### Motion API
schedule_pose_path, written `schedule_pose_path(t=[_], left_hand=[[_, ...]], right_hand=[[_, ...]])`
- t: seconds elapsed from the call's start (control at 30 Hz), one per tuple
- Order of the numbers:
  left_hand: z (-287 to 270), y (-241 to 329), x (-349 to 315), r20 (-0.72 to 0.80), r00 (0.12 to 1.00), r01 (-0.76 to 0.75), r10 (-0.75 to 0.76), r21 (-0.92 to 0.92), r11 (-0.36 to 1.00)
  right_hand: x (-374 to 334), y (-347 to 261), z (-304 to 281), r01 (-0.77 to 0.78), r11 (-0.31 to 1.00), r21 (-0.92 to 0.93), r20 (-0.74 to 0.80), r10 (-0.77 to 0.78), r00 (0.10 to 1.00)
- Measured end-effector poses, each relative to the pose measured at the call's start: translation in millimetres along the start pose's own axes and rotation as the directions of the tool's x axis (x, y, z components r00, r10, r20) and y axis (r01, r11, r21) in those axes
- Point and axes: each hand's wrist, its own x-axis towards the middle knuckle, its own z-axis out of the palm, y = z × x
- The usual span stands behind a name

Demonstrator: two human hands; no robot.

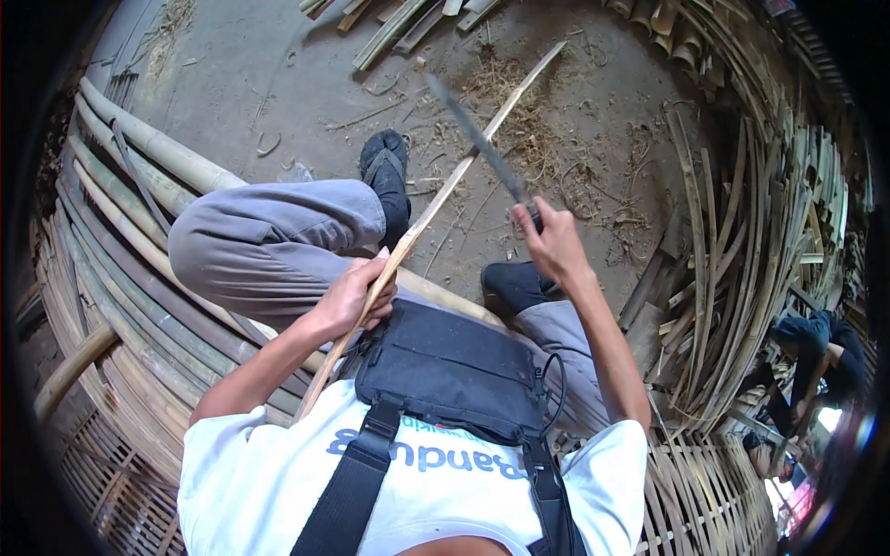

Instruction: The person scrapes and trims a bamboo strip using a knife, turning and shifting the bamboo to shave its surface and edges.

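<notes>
A long, pale bamboo strip (428, 215) slants from beside my left arm up over the ground to the far side. My left hand (360, 289) is closed around its lower part, in front of my lap. In my right hand (554, 239) is the handle of a long, dark-bladed knife (496, 165), its tip pointing up and to the left. The blade crosses the strip in this view near its middle; whether they touch I cannot tell.
Thick bamboo poles (148, 190) lie along my left. Split bamboo slats (714, 269) are heaped at the right, with more pieces (394, 32) at the far side. Shavings (519, 102) litter the ground. A woven bamboo basket (709, 486) stands at lower right; another person (816, 357) bends beyond.
</notes>
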Motion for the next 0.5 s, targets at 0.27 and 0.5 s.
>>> schedule_pose_path(t=[0.27,0.5], left_hand=[[-5.2,-7.5,-7.3,0.084,0.996,0.042,-0.039,-0.034,0.999],[-21.1,-11.8,-32.6,0.036,0.996,0.068,-0.076,0.177,0.982]], right_hand=[[25.9,42.1,-2.9,-0.024,0.999,-0.024,-0.039,0.023,0.999],[11.3,26.0,20.5,0.070,0.978,-0.195,0.002,-0.071,0.997]])
